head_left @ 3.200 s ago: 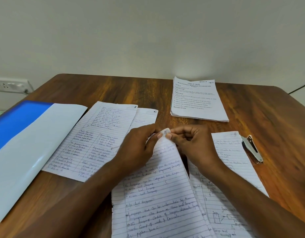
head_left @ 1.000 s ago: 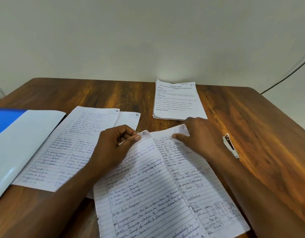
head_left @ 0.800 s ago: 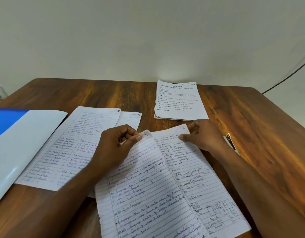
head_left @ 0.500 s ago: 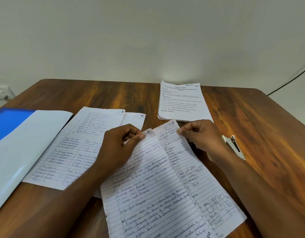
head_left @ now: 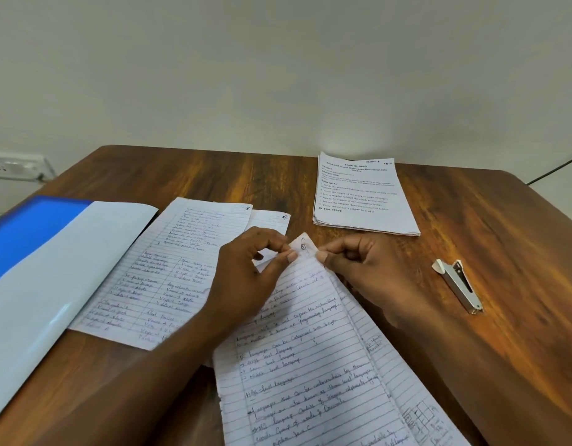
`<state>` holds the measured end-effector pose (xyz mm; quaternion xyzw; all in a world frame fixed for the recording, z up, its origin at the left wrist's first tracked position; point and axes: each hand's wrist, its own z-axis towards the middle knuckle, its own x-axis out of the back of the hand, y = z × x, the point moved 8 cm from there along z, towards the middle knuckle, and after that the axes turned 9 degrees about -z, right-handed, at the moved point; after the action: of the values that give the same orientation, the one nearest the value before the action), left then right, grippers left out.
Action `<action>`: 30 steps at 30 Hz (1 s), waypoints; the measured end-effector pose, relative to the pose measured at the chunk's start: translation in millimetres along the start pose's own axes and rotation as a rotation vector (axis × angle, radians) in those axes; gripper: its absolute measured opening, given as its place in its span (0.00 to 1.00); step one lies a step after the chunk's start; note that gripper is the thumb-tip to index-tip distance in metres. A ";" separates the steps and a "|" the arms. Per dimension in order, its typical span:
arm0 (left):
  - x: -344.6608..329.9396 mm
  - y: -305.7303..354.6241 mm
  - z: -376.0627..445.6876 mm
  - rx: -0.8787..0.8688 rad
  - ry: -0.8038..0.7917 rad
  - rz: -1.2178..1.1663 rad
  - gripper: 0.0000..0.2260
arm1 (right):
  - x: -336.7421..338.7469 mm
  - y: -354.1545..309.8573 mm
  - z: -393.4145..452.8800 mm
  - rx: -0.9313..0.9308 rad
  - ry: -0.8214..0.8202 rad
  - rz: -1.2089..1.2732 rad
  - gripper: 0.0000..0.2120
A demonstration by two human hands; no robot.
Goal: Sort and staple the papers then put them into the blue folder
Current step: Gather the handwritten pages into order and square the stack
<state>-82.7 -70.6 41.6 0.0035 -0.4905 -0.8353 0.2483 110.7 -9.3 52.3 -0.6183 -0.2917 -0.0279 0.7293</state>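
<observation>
The person's left hand (head_left: 246, 268) pinches the top corner of a lined, handwritten white sheet (head_left: 307, 358) between thumb and forefinger, and the right hand (head_left: 365, 268) pinches the same corner from the other side, fingers curled. The two hands almost meet at that corner, which is lifted off the table and shows a circled page number. A second lined sheet (head_left: 416, 410) lies under the first, its right edge peeking out with a small drawn diagram near the bottom.

From the left: an open blue plastic folder (head_left: 27, 233) lies at the left edge of the brown wooden table (head_left: 509, 239), its pale inner flap (head_left: 53, 284) spread towards the middle. Just right of it, partly tucked under the flap, lie two more lined handwritten pages (head_left: 168, 272), one overlapping the other, each with a page number in its top right corner. The left forearm crosses over their lower right part.

Beyond the hands, near the far edge of the table, sits a neat stack of printed white sheets (head_left: 361, 197) with typed text. To the right of the right hand, well apart from it, a small white and silver stapler (head_left: 458, 284) lies on the bare wood. A white wall socket (head_left: 14, 165) is on the wall at far left.
</observation>
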 end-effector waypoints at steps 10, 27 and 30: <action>-0.2 -13.1 -1.9 0.174 0.058 -0.111 0.04 | -5.9 3.0 -1.6 0.014 -0.054 0.057 0.06; 4.4 -11.4 -9.5 0.225 0.155 -0.053 0.02 | -21.7 -2.9 -10.7 0.107 0.030 -0.201 0.05; 3.3 -13.5 -9.5 0.240 0.131 -0.066 0.07 | -24.3 0.7 -10.3 0.085 0.048 -0.184 0.04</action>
<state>-88.8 -74.4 26.4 0.1040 -0.5694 -0.7762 0.2501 94.9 -26.3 39.8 -0.5567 -0.3304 -0.0971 0.7560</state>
